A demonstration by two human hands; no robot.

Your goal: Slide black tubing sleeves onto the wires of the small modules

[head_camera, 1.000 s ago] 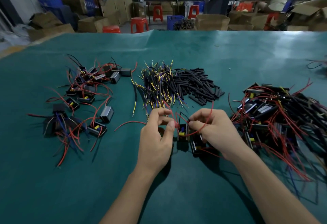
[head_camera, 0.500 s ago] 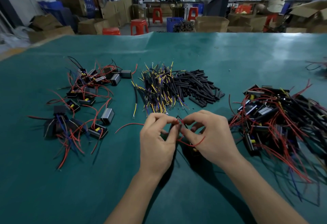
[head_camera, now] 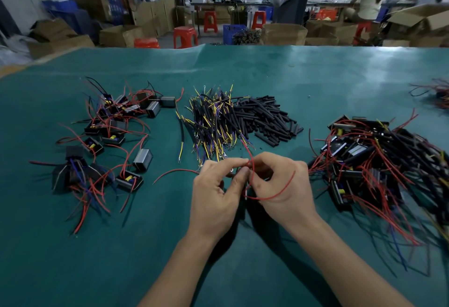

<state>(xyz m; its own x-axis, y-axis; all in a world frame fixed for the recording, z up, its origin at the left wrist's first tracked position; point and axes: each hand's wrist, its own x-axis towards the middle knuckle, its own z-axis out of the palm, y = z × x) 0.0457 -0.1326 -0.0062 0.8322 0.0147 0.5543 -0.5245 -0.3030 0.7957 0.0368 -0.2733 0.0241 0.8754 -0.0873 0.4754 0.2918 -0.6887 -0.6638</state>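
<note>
head camera, over a green work table [head_camera: 267, 76]: the left hand [head_camera: 213, 197] and right hand [head_camera: 284, 185] met at the near middle of the table, fingertips together, both pinching a thin red wire [head_camera: 252, 161] that looped up above the fingers and swept back across the right hand. another run of red wire [head_camera: 175, 172] trailed left from the left hand onto the cloth. whatever the wire led to sat under the hands, dark and mostly covered; whether a sleeve was on the wire could not be made out.

just beyond the fingers lay a heap of yellow-and-purple leads [head_camera: 213, 122], and touching its right side a pile of black tubing sleeves [head_camera: 264, 118]. to the left, small modules [head_camera: 114, 136] with red and blue wires lay scattered, one grey-cased module [head_camera: 143, 159] standing apart near the front. to the right, a denser tangle of modules and wires [head_camera: 379, 166] ran off the frame's edge, its far side blurred. a further knot of wires [head_camera: 437, 93] was cut off at the right border.

behind the table, cardboard boxes [head_camera: 284, 33], red stools [head_camera: 185, 36] and blue crates [head_camera: 233, 32] filled the workshop floor, where people sat at a distant bench [head_camera: 340, 3], soft and hard to read.
</note>
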